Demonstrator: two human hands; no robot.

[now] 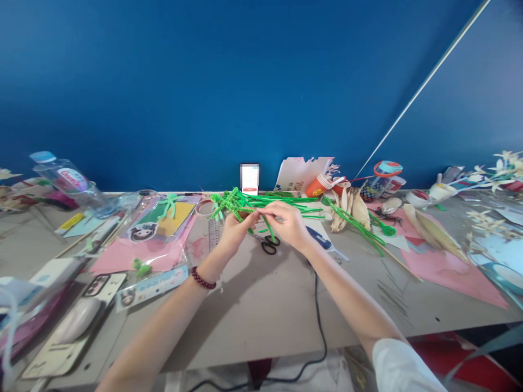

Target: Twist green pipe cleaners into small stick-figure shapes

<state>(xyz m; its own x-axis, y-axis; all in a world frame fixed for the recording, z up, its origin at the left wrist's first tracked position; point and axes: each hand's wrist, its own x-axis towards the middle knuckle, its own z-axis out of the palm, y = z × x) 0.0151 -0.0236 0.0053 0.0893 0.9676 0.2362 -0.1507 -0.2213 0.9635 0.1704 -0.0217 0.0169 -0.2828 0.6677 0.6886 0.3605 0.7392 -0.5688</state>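
My left hand (236, 231), below a dark red bead bracelet (203, 278), pinches a green pipe cleaner figure (232, 203) with twisted, curled parts. Close beside it, my right hand (286, 222) has its fingertips pressed together on a green pipe cleaner end (269, 227) that hangs down between the hands. The fingers of both hands nearly meet. Black-handled scissors (269, 246) lie on the table just beneath them. Behind my right hand, several long green pipe cleaners (300, 200) are laid out. The exact joint between my fingertips is too small to make out.
A phone (249, 177) stands against the blue wall. Left are a plastic bottle (71, 178), a clear bag of coloured sheets (161, 234) and a white mouse (78, 320). Right are paper cups (319, 187), a glue gun (318, 237) and dried husks (359, 208). A black cable (320, 310) crosses the front edge.
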